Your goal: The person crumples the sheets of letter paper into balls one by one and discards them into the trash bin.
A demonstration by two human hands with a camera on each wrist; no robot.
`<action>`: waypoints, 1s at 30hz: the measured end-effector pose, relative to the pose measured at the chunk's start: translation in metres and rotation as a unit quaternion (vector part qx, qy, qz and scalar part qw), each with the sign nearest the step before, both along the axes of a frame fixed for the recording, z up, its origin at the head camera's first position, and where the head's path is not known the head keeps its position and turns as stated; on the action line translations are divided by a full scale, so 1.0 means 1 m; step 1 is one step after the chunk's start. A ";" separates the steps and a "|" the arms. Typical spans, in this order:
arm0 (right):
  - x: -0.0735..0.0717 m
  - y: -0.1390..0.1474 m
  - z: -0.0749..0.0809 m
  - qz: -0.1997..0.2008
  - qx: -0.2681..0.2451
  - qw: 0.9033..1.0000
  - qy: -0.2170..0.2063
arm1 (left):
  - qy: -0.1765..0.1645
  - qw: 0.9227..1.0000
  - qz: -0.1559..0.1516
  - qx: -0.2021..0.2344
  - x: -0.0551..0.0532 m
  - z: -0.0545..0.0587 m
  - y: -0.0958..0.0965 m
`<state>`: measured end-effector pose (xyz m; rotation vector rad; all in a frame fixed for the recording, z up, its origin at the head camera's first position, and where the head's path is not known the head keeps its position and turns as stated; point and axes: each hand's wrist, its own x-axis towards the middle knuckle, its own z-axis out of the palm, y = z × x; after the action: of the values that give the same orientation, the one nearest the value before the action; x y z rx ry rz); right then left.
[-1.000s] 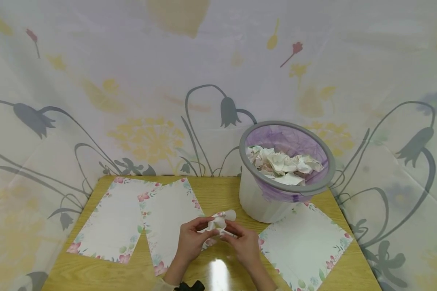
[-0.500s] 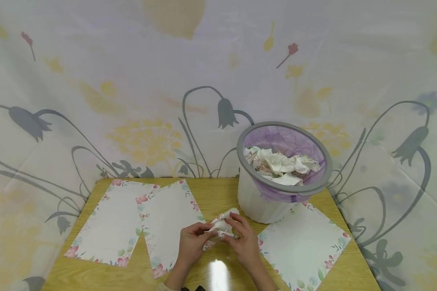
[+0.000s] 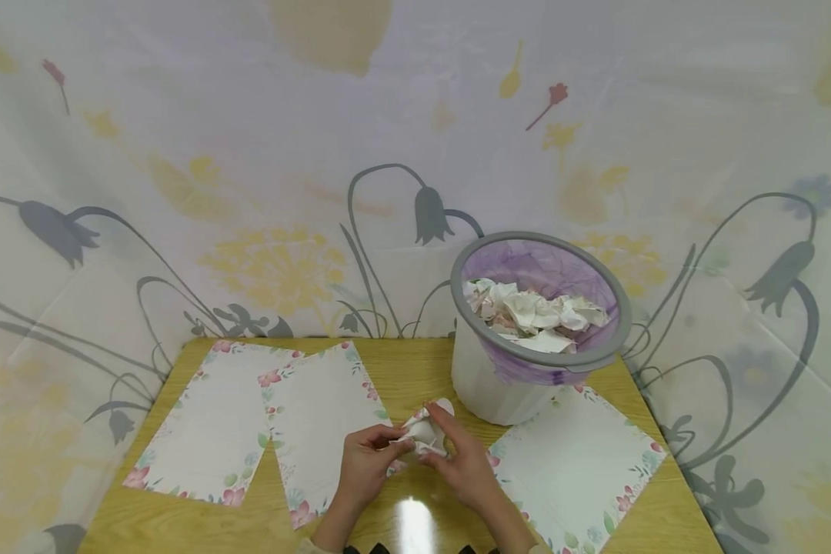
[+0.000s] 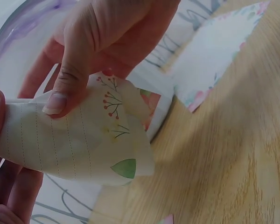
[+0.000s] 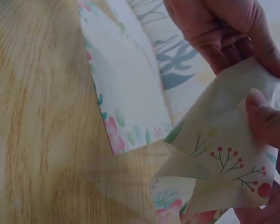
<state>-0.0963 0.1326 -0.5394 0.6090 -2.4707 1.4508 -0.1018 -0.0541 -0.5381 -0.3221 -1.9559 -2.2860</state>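
Note:
Between my hands is a sheet of paper (image 3: 425,435), bent and partly crumpled. Dashed lines, red berry sprigs and a green leaf show on the paper (image 4: 84,140) in the left wrist view. My left hand (image 3: 367,465) pinches its left side between thumb and fingers. On the other side my right hand (image 3: 465,465) holds it, thumb below and fingers curled over the far edge. Seen from the right wrist, the paper (image 5: 224,154) has folded flaps with floral print at the lower end. Both hands are in front of the bin (image 3: 502,392).
The white bin has a grey rim, a purple liner (image 3: 512,261) and crumpled papers (image 3: 543,312) inside. Flower-bordered sheets lie at far left (image 3: 215,419), left of centre (image 3: 325,415) and right (image 3: 578,469) on the wooden table (image 3: 180,527). A flower-patterned curtain (image 3: 284,154) hangs behind.
My right hand's fingers have shifted up and over the paper's far edge, and the paper is folded in a little more. The left hand keeps nearly the same place.

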 end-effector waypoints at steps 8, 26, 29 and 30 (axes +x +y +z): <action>0.001 -0.002 0.005 -0.002 -0.025 1.000 -0.011 | 0.001 1.000 0.011 -0.004 0.001 0.004 0.001; 0.003 -0.016 0.015 -0.047 -0.219 0.974 -0.042 | 0.009 0.998 -0.003 0.059 -0.001 0.013 0.005; 0.003 -0.018 0.015 -0.073 -0.228 0.970 -0.044 | 0.019 0.998 0.012 0.059 -0.002 0.013 0.007; 0.004 -0.019 0.015 -0.082 -0.229 0.969 -0.043 | 0.018 0.998 0.020 0.056 -0.002 0.013 0.007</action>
<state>-0.0928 0.1139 -0.5243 0.2483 -2.0683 1.9179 -0.1037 -0.0467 -0.5256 -0.3077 -1.7928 -2.3366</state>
